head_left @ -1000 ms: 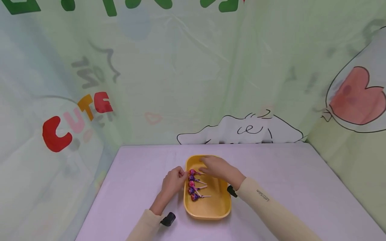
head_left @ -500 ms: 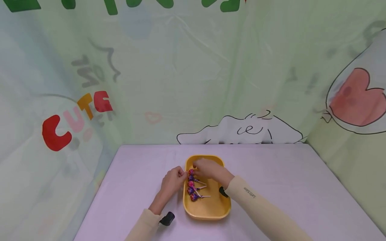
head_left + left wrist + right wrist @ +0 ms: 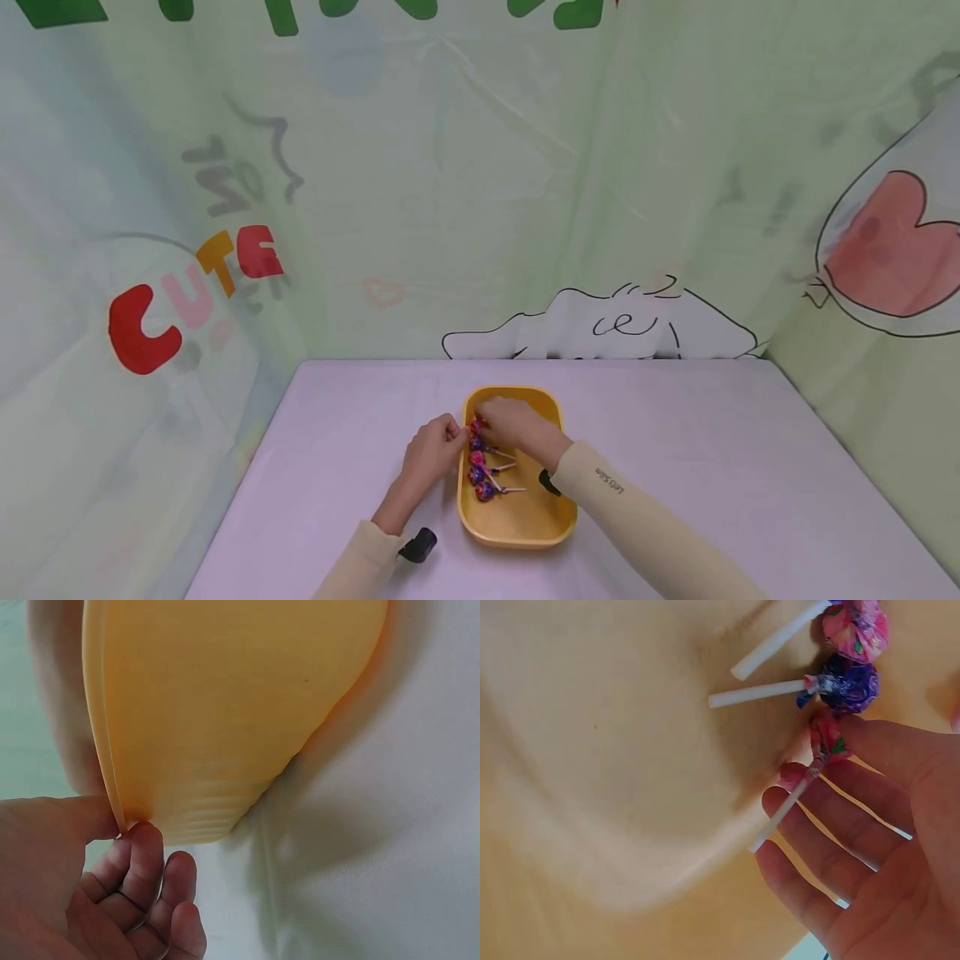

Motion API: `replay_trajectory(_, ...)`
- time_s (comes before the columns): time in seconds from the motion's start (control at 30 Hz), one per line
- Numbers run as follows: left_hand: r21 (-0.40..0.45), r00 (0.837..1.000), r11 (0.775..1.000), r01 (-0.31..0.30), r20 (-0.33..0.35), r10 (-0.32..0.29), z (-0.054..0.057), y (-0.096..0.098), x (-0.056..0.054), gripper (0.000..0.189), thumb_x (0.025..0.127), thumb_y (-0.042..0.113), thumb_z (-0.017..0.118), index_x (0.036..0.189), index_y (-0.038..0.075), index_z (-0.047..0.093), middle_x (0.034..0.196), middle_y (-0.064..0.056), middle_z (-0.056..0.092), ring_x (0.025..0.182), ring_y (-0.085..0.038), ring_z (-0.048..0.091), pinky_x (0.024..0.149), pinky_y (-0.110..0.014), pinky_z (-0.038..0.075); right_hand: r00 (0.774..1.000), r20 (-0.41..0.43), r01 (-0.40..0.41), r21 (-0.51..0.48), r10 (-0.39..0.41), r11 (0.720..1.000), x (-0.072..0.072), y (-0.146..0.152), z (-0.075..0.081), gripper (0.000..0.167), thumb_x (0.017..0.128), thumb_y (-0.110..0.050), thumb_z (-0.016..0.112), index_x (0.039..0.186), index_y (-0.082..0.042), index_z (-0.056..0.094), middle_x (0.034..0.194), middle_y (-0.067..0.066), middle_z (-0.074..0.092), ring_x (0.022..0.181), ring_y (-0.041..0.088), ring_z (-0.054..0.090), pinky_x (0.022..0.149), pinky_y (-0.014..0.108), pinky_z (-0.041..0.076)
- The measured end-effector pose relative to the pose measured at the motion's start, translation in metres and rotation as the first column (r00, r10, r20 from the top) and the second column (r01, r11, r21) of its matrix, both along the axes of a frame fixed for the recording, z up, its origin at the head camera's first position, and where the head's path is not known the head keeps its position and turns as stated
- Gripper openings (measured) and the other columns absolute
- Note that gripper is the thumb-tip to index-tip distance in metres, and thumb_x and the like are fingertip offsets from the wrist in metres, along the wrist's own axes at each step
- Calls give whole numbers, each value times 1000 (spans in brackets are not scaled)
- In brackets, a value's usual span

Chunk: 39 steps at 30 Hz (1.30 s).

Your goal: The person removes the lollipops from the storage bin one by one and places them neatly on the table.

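A yellow plastic tray [image 3: 517, 529] stands on the table, and several wrapped lollipops lie in a row along its left side. My left hand [image 3: 433, 448] pinches the tray's left rim between thumb and forefinger, its other fingers curled below, as the left wrist view shows. Inside the tray's far end is my right hand [image 3: 517, 423]. In the right wrist view its thumb and fingers pinch the farthest lollipop, a red one [image 3: 829, 742], near its head, the white stick lying across the fingers. Beside it lie a purple lollipop [image 3: 851, 682] and a pink lollipop [image 3: 859, 630].
A pale lilac cloth covers the table [image 3: 675, 467] around the tray. Behind it hangs a light green printed curtain [image 3: 480, 192] with letters and drawings. Black straps or devices [image 3: 418, 546] sit at both wrists.
My right hand has moved left and down onto the farthest lollipop, covering its stick in the head view, and now pinches it. The left hand stays at the rim; the tray barely shifts.
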<state>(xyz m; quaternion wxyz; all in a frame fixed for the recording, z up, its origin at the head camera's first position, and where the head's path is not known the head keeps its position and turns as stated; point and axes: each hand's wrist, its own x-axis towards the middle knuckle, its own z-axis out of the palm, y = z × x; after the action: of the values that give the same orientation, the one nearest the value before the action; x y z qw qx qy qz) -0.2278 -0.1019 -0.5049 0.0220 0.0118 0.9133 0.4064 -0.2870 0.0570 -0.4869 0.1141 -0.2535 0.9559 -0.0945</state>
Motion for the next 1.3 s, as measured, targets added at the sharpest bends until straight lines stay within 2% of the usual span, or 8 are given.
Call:
replay_trajectory(0.33,-5,1000,1000,-10,12,10,-1,2,0,25,98,29,62,81,12,55,67,2,51,57,-12,47,50,-24,36,1000,-19,12,-13,-12,1000,3,-1,1,12,96,-24,69,96,-12,67,72,-1,56,66,13,53,62,23,47)
replay_trajectory(0.6,1,1000,1000,-2,21,2,0,2,0,25,99,30,61,82,12,55,67,2,51,57,-12,47,51,-24,36,998,-57,2,-6,-2,1000,3,0,1,13,96,-23,68,90,-11,65,73,-1,55,67,15,51,62,26,45)
replay_trajectory(0.8,-11,1000,1000,0,15,0,-1,2,-3,25,99,31,61,81,13,56,67,2,51,57,-12,47,51,-24,36,999,-47,16,-25,-17,1000,1,0,0,12,95,-23,69,91,-12,67,73,-2,55,67,14,51,62,26,45)
replay_trajectory(1.0,-17,1000,1000,0,-9,0,-2,1,-2,26,98,31,62,81,13,55,67,3,51,57,-11,47,51,-24,36,996,-87,-14,-26,12,1000,0,2,-2,11,94,-24,71,90,-14,67,73,-3,56,67,14,51,65,28,44)
replay_trajectory(1.3,-6,1000,1000,-6,6,6,-1,1,-1,23,99,27,60,81,13,55,67,3,51,56,-11,46,50,-24,36,998,-58,-5,-55,2,998,4,7,9,11,94,-24,70,90,-16,66,71,-3,55,66,14,50,64,28,41)
